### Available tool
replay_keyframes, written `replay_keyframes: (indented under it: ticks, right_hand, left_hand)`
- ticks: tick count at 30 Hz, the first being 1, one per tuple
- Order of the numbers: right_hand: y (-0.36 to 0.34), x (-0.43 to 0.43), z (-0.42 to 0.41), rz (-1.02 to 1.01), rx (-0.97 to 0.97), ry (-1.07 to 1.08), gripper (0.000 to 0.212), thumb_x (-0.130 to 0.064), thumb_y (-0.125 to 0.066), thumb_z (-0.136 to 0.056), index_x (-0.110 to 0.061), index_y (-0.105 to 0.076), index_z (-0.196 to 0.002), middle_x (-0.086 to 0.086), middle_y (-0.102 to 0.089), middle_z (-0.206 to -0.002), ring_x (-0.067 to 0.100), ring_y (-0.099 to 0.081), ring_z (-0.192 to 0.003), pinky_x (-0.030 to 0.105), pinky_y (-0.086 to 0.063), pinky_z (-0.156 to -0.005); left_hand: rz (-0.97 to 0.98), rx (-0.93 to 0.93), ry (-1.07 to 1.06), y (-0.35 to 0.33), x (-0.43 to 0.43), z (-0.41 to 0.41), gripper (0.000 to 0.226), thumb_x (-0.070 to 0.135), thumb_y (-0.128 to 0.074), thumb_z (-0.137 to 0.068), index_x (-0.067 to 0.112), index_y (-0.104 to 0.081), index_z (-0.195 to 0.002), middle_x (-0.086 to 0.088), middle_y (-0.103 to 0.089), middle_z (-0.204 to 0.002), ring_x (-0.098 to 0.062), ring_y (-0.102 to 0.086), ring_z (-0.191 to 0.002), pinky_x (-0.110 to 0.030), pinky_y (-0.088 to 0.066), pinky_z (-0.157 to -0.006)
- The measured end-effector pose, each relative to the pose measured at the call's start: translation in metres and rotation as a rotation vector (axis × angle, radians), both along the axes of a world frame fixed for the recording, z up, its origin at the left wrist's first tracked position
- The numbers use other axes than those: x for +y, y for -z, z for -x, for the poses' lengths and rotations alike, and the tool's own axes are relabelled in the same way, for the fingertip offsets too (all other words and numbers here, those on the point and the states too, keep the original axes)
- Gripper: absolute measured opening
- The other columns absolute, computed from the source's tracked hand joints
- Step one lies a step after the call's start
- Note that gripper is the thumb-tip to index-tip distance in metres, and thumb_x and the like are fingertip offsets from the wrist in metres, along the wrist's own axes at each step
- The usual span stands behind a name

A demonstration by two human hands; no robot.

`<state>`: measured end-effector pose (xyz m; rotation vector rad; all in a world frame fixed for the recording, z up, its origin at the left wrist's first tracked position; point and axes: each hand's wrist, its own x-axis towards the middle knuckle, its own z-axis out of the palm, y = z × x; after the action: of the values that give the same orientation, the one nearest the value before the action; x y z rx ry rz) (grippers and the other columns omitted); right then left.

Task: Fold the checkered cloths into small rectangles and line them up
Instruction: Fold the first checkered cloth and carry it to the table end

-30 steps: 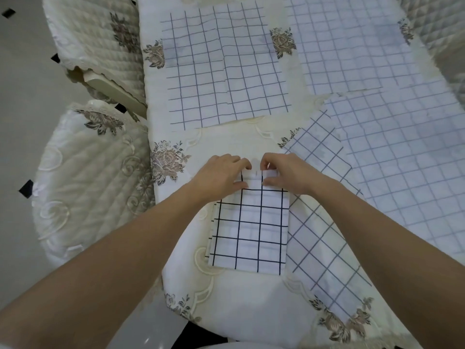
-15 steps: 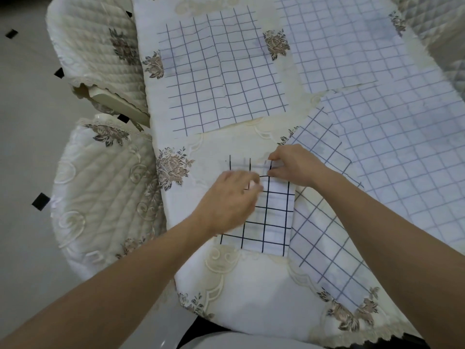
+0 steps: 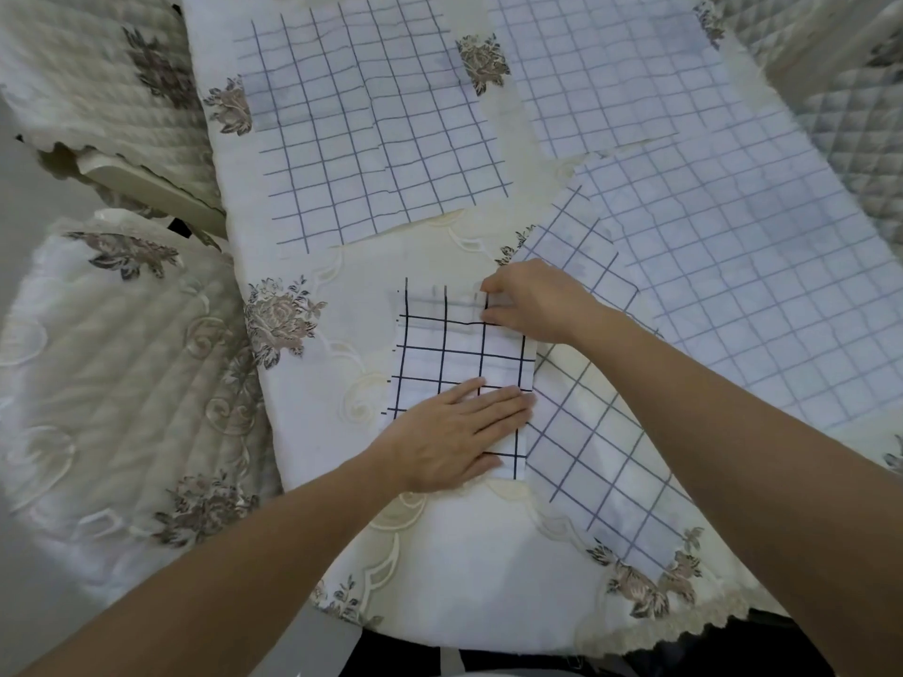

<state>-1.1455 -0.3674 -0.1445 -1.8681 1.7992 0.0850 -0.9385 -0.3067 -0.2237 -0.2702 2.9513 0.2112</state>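
At the front of the bench [image 3: 464,579] lies the folded checkered cloth [image 3: 459,354]; the left hand [image 3: 454,432], spread flat, pins it so the right hand [image 3: 532,300], pinching its far corner, can probably square the fold.

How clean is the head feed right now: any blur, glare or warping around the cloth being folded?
Head view: the folded cloth is motion-smeared at its far edge by the right hand; the left hand, flat on it, is sharp; light is soft, no glare, faint shadows; wide-angle bowing at the borders, chairs at left blurred.
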Motion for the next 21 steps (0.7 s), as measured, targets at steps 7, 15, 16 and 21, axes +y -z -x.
replay_keyframes:
  ticks: [7, 15, 16, 21]
  right_hand:
    - [-0.019, 0.013, -0.005, 0.096, 0.015, -0.080, 0.022, -0.038, -0.056, -0.097, -0.022, -0.071, -0.104, 0.000, -0.070, -0.099, 0.024, -0.063, -0.094, 0.038, -0.053, -0.072]
    - [-0.036, 0.057, -0.024, 0.214, -0.009, -0.131, 0.027, -0.040, -0.051, -0.099, -0.035, -0.072, -0.114, -0.008, -0.074, -0.105, 0.020, -0.065, -0.099, 0.037, -0.054, -0.074]
    - [-0.036, 0.063, -0.027, 0.219, -0.017, -0.123, 0.027, -0.038, -0.050, -0.099, -0.034, -0.073, -0.113, -0.008, -0.074, -0.105, 0.020, -0.065, -0.098, 0.038, -0.055, -0.074]
    - [-0.028, 0.094, -0.038, 0.268, -0.066, -0.037, 0.026, -0.029, -0.055, -0.099, -0.029, -0.073, -0.117, -0.008, -0.073, -0.116, 0.021, -0.066, -0.102, 0.041, -0.054, -0.080]
  left_hand:
    - [0.018, 0.023, 0.011, 0.004, -0.001, -0.003, 0.064, 0.047, -0.022, -0.107, 0.013, -0.006, -0.159, -0.003, -0.001, -0.167, -0.017, 0.005, -0.154, -0.044, -0.007, -0.125]
    - [-0.015, 0.070, 0.009, -0.002, -0.006, -0.001, 0.064, 0.049, -0.032, -0.104, 0.014, -0.023, -0.157, -0.004, -0.024, -0.163, -0.020, -0.020, -0.151, -0.043, -0.015, -0.123]
    - [-0.025, 0.075, 0.015, -0.003, -0.008, -0.001, 0.064, 0.050, -0.034, -0.103, 0.015, -0.026, -0.156, -0.004, -0.029, -0.162, -0.020, -0.025, -0.149, -0.042, -0.016, -0.123]
    - [-0.044, 0.119, 0.011, -0.005, -0.007, -0.003, 0.060, 0.050, -0.040, -0.101, 0.015, -0.036, -0.150, -0.006, -0.047, -0.148, -0.026, -0.039, -0.137, -0.043, -0.029, -0.117]
